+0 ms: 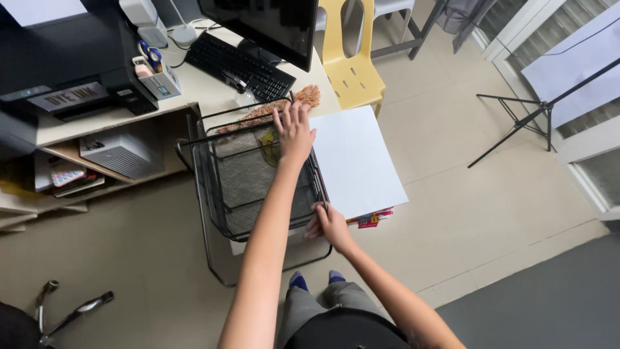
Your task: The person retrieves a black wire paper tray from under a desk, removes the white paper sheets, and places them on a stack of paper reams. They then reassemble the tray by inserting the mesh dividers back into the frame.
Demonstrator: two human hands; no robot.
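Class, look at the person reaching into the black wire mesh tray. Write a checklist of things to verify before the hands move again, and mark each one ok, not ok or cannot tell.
1. Left hand rests flat on the far end of the black wire mesh tray: ok.
2. Right hand has a grip on the tray's near corner: ok.
3. Large white paper sheet lies flat beside the tray: ok.
4. Sheet sits square on the colourful stack beneath it: cannot tell.
5. Tray contents under the left hand identified: cannot tell.
6. Yellow plastic chair stands apart from both hands: ok.
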